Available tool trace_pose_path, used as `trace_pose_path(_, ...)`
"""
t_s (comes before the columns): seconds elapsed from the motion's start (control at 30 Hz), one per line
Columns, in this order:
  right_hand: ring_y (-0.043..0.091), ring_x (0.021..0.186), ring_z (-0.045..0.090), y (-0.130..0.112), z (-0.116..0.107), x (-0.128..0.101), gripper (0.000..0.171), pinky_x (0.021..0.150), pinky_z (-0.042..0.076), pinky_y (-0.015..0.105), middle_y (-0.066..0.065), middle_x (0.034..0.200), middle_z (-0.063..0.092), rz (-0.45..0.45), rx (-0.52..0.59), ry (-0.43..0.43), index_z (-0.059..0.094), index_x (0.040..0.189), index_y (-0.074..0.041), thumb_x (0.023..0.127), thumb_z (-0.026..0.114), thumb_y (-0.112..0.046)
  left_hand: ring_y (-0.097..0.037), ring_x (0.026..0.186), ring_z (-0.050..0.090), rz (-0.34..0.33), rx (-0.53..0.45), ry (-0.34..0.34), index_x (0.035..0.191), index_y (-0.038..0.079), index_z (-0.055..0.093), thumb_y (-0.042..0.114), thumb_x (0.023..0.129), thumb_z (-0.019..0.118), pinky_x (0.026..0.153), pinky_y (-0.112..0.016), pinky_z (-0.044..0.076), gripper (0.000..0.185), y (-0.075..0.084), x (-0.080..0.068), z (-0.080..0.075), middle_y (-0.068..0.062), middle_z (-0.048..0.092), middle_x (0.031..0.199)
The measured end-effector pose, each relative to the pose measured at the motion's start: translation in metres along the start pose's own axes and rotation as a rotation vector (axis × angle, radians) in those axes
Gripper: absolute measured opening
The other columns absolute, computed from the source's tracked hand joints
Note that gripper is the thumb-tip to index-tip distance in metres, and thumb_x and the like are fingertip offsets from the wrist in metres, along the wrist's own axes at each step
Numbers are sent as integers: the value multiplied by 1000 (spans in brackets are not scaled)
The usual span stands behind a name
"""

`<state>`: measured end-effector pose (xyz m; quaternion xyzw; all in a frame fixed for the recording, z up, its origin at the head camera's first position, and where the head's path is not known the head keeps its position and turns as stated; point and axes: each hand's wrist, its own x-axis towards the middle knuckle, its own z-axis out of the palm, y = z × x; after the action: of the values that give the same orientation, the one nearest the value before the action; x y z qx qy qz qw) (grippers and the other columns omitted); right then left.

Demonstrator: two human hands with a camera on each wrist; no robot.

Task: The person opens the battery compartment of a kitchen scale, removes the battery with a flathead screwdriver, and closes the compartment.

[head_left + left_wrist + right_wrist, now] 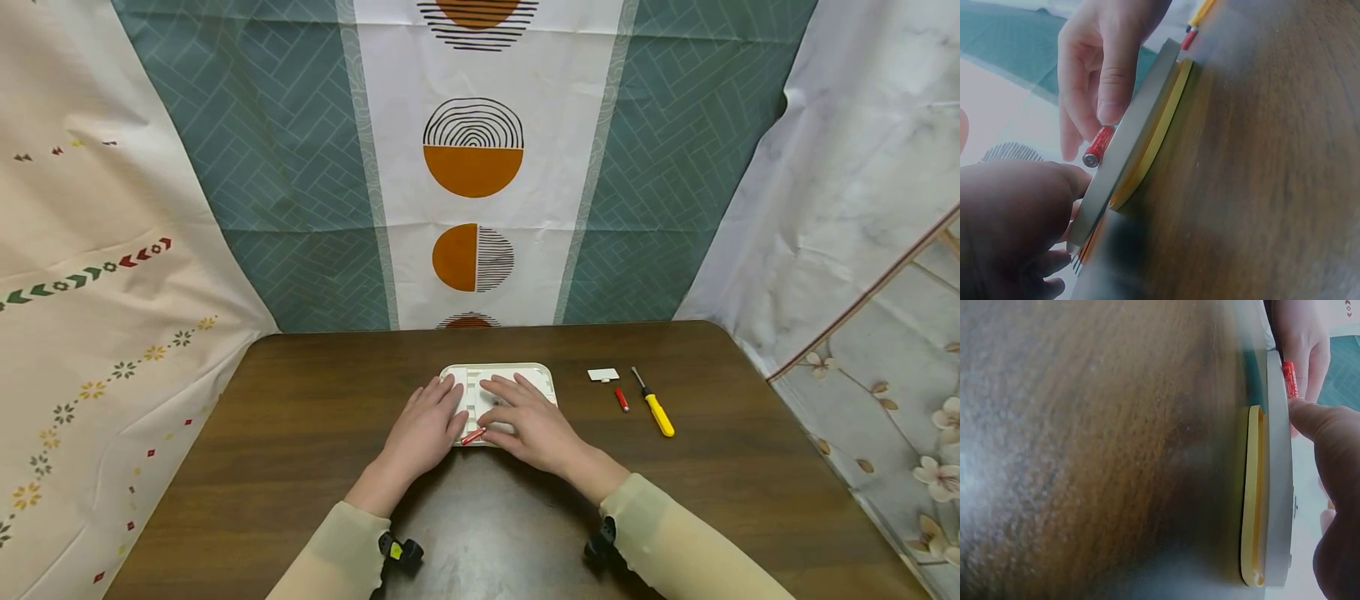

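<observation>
A white plastic device (543,385) with rounded corners and recesses on its upper face lies on the table; a yellowish rim (1154,147) shows beneath it in the left wrist view. My left hand (425,421) rests along its left side, fingers extended, thumb near the front. With thumb and forefinger, my right hand (531,423) pinches one end of a red battery (473,436) over the device's front edge. The battery's other end points left, towards the left thumb. The right hand's other fingers spread over the device and hide part of its recesses.
Right of the device lie a small white cover (603,375) with a tab, a second red battery (622,400) and a screwdriver (655,407) with a yellow handle. The brown table (300,467) meets a patterned curtain (300,275) at the back.
</observation>
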<state>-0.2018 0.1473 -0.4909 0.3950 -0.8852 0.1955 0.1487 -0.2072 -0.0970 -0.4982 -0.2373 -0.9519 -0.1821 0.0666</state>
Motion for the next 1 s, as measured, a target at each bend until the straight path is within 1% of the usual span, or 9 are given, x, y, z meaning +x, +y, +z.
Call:
trace_pose_path(0.13, 34, 154, 50, 0, 0, 1, 11, 132, 27, 58, 16, 155, 64, -10, -7, 10, 86, 109, -21, 100, 86, -28, -44, 160, 38, -1, 3, -4, 159, 0, 57, 33, 114, 63, 129, -61, 31, 56, 0, 0, 0, -21, 47, 169)
trace_pose_path(0.4, 36, 148, 57, -2, -2, 3, 11, 129, 33, 60, 15, 149, 68, -49, -23, 48, 86, 102, -19, 95, 91, -25, -44, 159, 39, 1, 4, -9, 159, 0, 58, 32, 114, 65, 129, -62, 31, 56, 0, 0, -1, -22, 48, 169)
trace_pose_path(0.6, 35, 146, 59, -3, -3, 3, 10, 128, 35, 58, 15, 147, 70, -63, -38, 54, 85, 99, -18, 94, 92, -23, -44, 159, 39, 0, -1, -5, 158, 0, 58, 32, 113, 65, 129, -62, 31, 56, 1, -1, 0, -21, 48, 168)
trace_pose_path(0.77, 33, 145, 60, -1, -3, -2, 10, 128, 36, 56, 12, 147, 70, -40, -54, 54, 84, 100, -17, 94, 92, -20, -44, 159, 40, 3, -2, 4, 158, -1, 59, 31, 113, 65, 128, -62, 32, 55, 1, -1, 1, -22, 49, 168)
trace_pose_path(0.83, 31, 146, 59, -1, -4, -4, 10, 129, 35, 54, 11, 147, 70, -25, -54, 48, 82, 101, -17, 95, 90, -18, -45, 158, 41, 2, -4, 11, 157, -1, 59, 30, 113, 66, 128, -62, 32, 54, 0, -1, 2, -22, 49, 167)
trace_pose_path(1.0, 30, 147, 58, -1, -6, -7, 9, 131, 31, 52, 9, 150, 69, 18, -40, 37, 78, 102, -15, 99, 86, -18, -44, 159, 40, -8, -6, 3, 158, 0, 59, 31, 113, 66, 129, -62, 32, 55, 0, -1, 2, -21, 49, 168)
